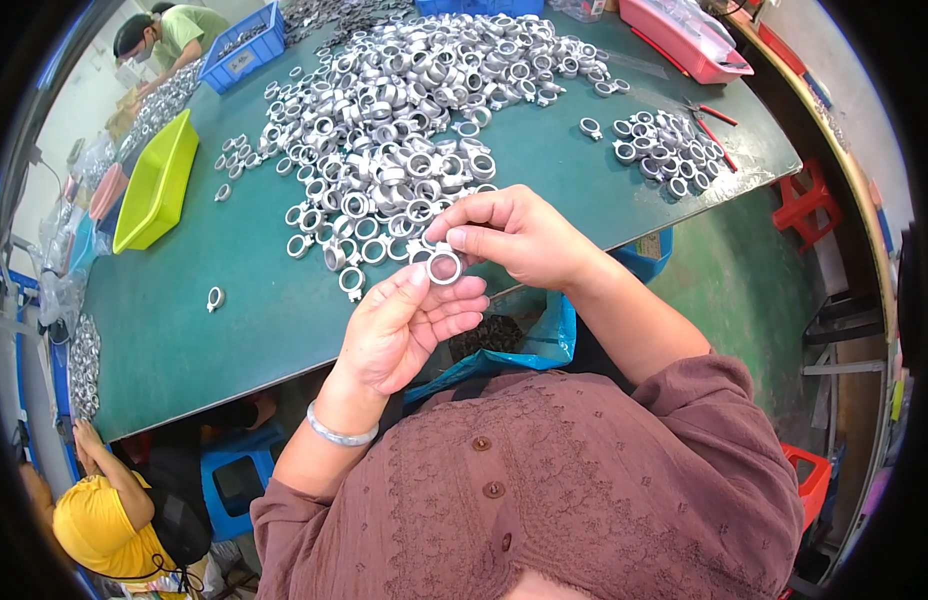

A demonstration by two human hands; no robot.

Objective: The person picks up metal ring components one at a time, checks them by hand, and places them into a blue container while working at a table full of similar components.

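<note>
A silvery metal ring with a small lug is held up between my hands at the near edge of the pile. My left hand has it between thumb and fingers from below, palm turned up. From above, my right hand pinches at the ring's upper side with thumb and forefinger; the exact contact is partly covered by the fingers. Just beyond lies a large heap of similar metal rings on the green table. A single ring lies apart on the left.
A smaller ring group and red-handled pliers lie at the right. Around the table are a yellow-green tray, a blue bin and a pink bin. Below hangs a blue bag with dark pieces. Two people sit leftward.
</note>
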